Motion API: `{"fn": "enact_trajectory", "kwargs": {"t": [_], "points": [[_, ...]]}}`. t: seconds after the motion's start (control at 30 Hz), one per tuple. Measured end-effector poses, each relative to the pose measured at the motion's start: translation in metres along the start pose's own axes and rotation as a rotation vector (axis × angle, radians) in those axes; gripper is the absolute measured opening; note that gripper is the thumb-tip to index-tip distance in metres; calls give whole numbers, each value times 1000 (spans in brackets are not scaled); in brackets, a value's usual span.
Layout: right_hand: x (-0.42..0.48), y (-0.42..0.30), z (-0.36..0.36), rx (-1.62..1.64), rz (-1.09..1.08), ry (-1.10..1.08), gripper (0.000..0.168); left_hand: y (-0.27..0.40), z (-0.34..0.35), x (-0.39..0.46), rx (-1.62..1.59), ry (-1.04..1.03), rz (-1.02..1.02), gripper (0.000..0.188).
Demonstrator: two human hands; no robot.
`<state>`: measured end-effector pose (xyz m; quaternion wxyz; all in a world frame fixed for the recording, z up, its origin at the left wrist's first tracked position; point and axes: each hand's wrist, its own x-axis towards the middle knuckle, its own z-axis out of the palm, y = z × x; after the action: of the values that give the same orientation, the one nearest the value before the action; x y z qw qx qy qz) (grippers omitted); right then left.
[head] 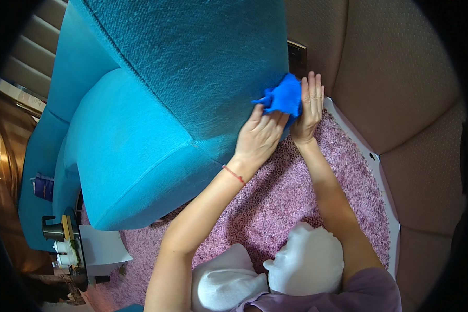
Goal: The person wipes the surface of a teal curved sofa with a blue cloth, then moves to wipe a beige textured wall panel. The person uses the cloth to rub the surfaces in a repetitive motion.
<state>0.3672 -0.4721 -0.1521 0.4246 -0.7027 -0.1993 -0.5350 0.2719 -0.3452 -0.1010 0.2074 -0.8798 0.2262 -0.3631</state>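
Observation:
A bright blue cloth [284, 95] lies bunched against the lower side of a turquoise upholstered sofa [195, 70], close to its rear edge. My left hand [260, 134], with a thin red bracelet at the wrist, grips the cloth's near end, its fingertips partly hidden by it. Right beside the cloth, my right hand [311, 107] is held upright with fingers straight and palm turned towards it. The right thumb is hidden, and whether that palm presses on the cloth or the sofa is unclear.
A brown padded wall panel [397, 70] with a white base strip [374, 167] curves along the right. Pink shaggy carpet [273, 202] covers the floor around my knees. At lower left, a side table [81, 253] holds a dark jug [54, 231] and white cups [64, 253].

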Motion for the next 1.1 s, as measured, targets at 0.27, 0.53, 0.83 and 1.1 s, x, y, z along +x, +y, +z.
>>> {"fn": "enact_trajectory", "kwargs": {"t": [0.27, 0.53, 0.83, 1.1], "points": [[-181, 30, -16, -71, 561, -648, 45, 58, 34, 12, 287, -713, 562, 59], [-228, -35, -6, -91, 502, -1107, 21, 58, 53, -61, 238, -751, 612, 60], [-223, -106, -14, 151, 256, -1479, 19, 10, 13, -171, 25, -738, 404, 57], [-200, -108, -42, 261, 402, -1282, 29, -13, -31, -233, -109, -642, 109, 53]]}}
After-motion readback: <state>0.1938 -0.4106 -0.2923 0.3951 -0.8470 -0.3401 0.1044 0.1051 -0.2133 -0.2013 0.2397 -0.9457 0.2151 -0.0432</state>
